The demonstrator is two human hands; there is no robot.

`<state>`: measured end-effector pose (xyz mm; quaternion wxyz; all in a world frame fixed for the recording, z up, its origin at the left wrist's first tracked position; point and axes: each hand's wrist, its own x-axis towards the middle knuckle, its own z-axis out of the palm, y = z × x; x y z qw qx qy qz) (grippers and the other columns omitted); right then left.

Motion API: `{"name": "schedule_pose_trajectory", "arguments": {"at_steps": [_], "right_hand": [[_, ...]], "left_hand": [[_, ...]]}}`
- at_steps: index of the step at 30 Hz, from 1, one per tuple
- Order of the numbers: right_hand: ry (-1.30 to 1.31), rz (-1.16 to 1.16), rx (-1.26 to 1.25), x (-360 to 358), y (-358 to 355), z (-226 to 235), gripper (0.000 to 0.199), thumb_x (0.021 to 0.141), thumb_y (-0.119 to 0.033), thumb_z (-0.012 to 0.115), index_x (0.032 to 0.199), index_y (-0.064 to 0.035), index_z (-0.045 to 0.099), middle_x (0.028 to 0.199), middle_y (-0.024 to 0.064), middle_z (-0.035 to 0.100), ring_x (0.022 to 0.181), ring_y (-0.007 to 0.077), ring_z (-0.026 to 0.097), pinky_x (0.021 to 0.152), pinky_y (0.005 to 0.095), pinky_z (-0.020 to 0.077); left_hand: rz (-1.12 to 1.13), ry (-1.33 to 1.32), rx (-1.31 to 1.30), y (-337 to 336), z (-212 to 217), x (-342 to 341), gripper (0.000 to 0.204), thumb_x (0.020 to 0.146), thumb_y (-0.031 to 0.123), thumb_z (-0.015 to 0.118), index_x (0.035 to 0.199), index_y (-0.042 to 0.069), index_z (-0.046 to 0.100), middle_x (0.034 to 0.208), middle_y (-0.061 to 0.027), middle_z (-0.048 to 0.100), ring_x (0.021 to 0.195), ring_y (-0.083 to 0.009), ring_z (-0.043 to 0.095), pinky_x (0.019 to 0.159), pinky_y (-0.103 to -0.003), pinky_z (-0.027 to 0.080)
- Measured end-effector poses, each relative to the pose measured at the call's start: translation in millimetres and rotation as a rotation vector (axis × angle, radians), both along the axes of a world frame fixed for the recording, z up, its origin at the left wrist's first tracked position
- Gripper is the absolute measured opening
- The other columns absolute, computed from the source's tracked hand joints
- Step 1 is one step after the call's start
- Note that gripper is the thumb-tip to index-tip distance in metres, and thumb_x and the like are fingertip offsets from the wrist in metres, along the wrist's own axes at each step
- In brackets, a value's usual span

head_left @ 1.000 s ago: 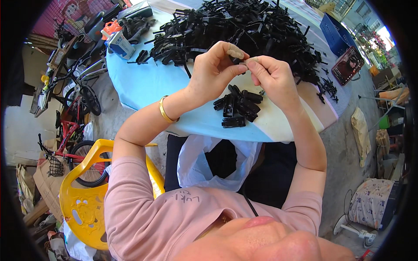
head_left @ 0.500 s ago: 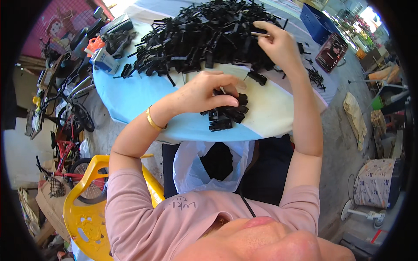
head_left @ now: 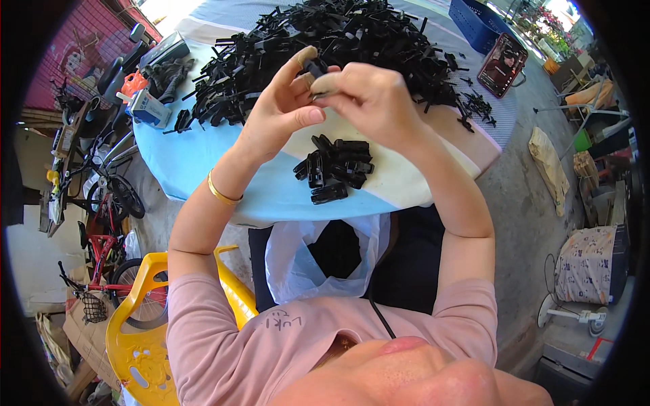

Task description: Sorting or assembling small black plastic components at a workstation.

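Note:
Above the table, both my hands meet at one small black plastic piece [head_left: 314, 68]. My left hand [head_left: 281, 108] has its forefinger raised against the piece and its thumb held apart below. The thumb and fingers of my right hand [head_left: 372, 101] pinch at the same piece from the right, hiding part of it. A small cluster of black plastic pieces [head_left: 333, 169] lies on the cloth close to me, below my hands. Behind them a big heap of similar black parts [head_left: 338, 40] covers the far part of the table [head_left: 183, 162]. Their exact kind is too small to make out.
At the right edge stand a phone [head_left: 504, 64] and a blue basket [head_left: 477, 26]. A blue-white carton [head_left: 147, 108] is on the left. An open white plastic bag [head_left: 284, 260] sits at my lap, beside a yellow chair [head_left: 145, 338].
My right hand has come back from the heap to meet my left. The left hand has lifted off the small cluster, which now shows whole. A black piece is between my hands.

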<state>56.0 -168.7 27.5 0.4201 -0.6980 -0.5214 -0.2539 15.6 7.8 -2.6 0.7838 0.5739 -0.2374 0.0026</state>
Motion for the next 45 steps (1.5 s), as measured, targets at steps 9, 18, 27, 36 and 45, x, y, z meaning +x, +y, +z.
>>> {"name": "schedule_pose_trajectory", "arguments": {"at_steps": [9,18,27,36,45], "right_hand": [[0.478,0.139,0.056,-9,-1,-9,0.031,0.082,0.002,0.051,0.112,-0.002,0.052,0.076,-0.0003,0.058,0.067,0.0031,0.053,0.07,0.0166,0.0434],[0.816,0.184,0.002,-10,1,-6,0.018,0.089,-0.01,0.05,0.1,0.0006,0.06,0.067,-0.0021,0.053,0.059,0.0017,0.045,0.053,0.0152,0.0364],[0.828,0.127,-0.151,-11,-4,3,0.019,0.088,-0.011,0.051,0.098,0.0015,0.061,0.063,-0.0027,0.051,0.056,0.0018,0.044,0.05,0.0156,0.0349],[0.839,0.093,-0.107,-14,-1,-4,0.019,0.088,-0.014,0.051,0.095,0.0002,0.061,0.061,-0.0044,0.048,0.053,0.0011,0.041,0.047,0.0157,0.0319],[0.506,-0.005,-0.067,-13,0,-6,0.023,0.072,-0.009,0.071,0.093,-0.0023,0.062,0.066,-0.0046,0.05,0.057,0.0013,0.041,0.052,0.0157,0.0345]], "left_hand": [[-0.063,0.134,-0.282,5,10,-7,0.055,0.078,0.002,0.062,0.127,0.007,0.036,0.11,-0.0125,0.055,0.102,-0.0193,0.055,0.09,-0.033,0.044],[0.231,-0.106,0.105,-5,1,-10,0.031,0.079,-0.003,0.06,0.106,0.002,0.045,0.097,-0.0071,0.059,0.085,-0.0103,0.058,0.076,-0.023,0.049],[0.347,-0.129,0.178,-10,2,-16,0.029,0.078,-0.001,0.063,0.104,0.0,0.051,0.097,-0.0064,0.06,0.084,-0.008,0.058,0.075,-0.021,0.05],[0.38,-0.355,0.323,-7,-4,-12,0.027,0.077,-0.005,0.062,0.102,-0.001,0.053,0.098,-0.009,0.06,0.088,-0.0117,0.058,0.079,-0.024,0.05],[0.646,-0.445,0.601,-20,-3,-17,0.06,0.066,0.004,0.074,0.119,0.004,0.044,0.087,-0.008,0.063,0.07,-0.0101,0.06,0.068,-0.024,0.051]]}}
